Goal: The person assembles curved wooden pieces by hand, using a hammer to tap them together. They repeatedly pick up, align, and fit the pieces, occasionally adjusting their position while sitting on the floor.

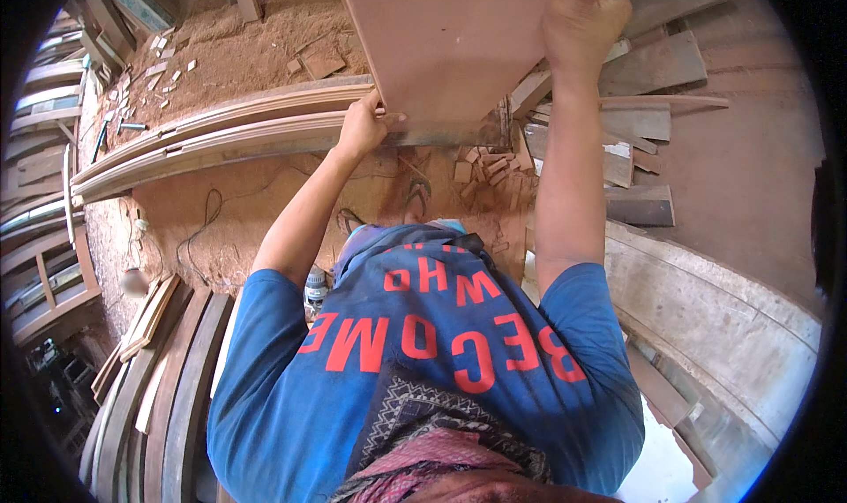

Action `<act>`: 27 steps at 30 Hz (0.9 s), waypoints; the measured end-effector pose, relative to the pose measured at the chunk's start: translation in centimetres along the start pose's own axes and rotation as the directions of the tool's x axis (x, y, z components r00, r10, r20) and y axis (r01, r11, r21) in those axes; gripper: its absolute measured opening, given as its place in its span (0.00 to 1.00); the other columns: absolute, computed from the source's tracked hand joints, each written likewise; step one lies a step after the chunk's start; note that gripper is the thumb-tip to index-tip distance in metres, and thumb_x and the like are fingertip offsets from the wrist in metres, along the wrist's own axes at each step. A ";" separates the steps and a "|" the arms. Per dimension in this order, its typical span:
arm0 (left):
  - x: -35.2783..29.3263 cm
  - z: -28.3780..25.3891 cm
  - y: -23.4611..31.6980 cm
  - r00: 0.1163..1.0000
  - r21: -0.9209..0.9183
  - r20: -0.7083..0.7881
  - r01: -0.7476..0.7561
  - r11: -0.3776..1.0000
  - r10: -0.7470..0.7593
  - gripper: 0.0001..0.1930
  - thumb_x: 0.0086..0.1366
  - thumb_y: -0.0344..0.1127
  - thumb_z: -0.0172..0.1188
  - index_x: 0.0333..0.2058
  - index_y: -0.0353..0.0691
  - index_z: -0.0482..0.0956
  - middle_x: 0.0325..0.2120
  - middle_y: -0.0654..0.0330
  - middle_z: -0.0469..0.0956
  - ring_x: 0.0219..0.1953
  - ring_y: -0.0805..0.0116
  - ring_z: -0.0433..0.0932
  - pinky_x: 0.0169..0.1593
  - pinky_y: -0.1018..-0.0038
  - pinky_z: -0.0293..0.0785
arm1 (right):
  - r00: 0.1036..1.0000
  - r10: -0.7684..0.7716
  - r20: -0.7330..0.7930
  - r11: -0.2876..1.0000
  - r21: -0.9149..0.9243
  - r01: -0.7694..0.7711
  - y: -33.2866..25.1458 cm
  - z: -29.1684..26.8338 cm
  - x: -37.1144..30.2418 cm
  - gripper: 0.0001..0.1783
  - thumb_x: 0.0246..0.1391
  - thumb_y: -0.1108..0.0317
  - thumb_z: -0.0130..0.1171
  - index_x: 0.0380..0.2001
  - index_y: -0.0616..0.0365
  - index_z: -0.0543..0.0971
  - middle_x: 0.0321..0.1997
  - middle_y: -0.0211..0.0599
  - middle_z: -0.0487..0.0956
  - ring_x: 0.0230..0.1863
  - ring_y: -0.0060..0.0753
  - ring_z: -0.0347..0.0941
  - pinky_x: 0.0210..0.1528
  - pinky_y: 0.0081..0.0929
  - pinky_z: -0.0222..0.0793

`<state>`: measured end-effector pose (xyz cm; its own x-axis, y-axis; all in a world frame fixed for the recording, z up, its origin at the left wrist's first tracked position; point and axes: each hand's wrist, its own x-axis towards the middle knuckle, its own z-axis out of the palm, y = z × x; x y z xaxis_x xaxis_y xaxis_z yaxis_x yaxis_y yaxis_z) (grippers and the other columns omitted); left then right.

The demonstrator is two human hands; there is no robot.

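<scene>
I hold a large flat reddish-brown wooden panel out in front of me at the top middle of the view. My left hand grips its lower left corner, fingers wrapped around the edge. Higher up, my right hand is closed on the panel's right edge. Both arms are stretched forward from blue short sleeves. The panel's top runs out of view.
Long curved wooden mouldings lie on the sawdust-covered floor below the panel. Small wood offcuts sit near my sandalled feet. Planks are piled at the right and curved boards are stacked at the lower left. A cable trails across the floor.
</scene>
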<state>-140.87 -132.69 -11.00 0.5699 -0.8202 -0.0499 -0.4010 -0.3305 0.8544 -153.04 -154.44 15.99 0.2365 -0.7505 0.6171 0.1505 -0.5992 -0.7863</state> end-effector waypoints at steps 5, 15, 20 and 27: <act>0.3 -0.1 0.5 1.000 -0.060 0.011 -0.008 0.998 0.009 0.23 0.59 0.33 0.76 0.54 0.40 0.83 0.47 0.46 0.87 0.52 0.43 0.84 0.54 0.57 0.78 | 0.997 0.042 0.058 0.981 0.188 -0.052 1.4 -0.8 0.5 0.31 0.72 0.38 0.56 0.34 0.60 0.80 0.31 0.22 0.76 0.34 0.19 0.67 0.38 0.26 0.65; 2.0 1.4 -2.7 0.982 0.313 0.180 -0.006 0.950 -0.053 0.20 0.54 0.42 0.79 0.46 0.44 0.88 0.39 0.48 0.88 0.44 0.49 0.87 0.54 0.55 0.79 | 0.991 -0.137 0.004 0.974 0.182 0.134 1.4 0.0 1.2 0.30 0.72 0.44 0.57 0.47 0.67 0.81 0.41 0.30 0.82 0.41 0.24 0.75 0.48 0.28 0.70; 1.9 2.0 -3.8 0.988 0.299 0.151 -0.003 0.954 -0.044 0.19 0.54 0.45 0.79 0.43 0.45 0.89 0.37 0.48 0.88 0.41 0.48 0.86 0.53 0.53 0.79 | 0.990 -0.115 0.083 0.982 0.163 0.100 0.7 -0.2 1.2 0.30 0.72 0.46 0.58 0.54 0.68 0.79 0.49 0.39 0.84 0.49 0.29 0.78 0.54 0.32 0.71; 2.2 2.2 -4.3 0.985 0.291 0.163 0.008 0.957 -0.058 0.20 0.55 0.46 0.78 0.44 0.45 0.89 0.38 0.48 0.87 0.44 0.47 0.86 0.54 0.51 0.77 | 0.989 -0.108 0.105 0.969 0.233 0.081 1.4 -0.8 0.8 0.34 0.71 0.43 0.59 0.58 0.68 0.77 0.54 0.42 0.83 0.54 0.36 0.78 0.58 0.34 0.71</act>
<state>-139.54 -134.10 -15.90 0.4679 -0.8646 -0.1829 -0.5876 -0.4590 0.6664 -153.45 -156.08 15.42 0.3180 -0.6479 0.6921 0.3885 -0.5769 -0.7185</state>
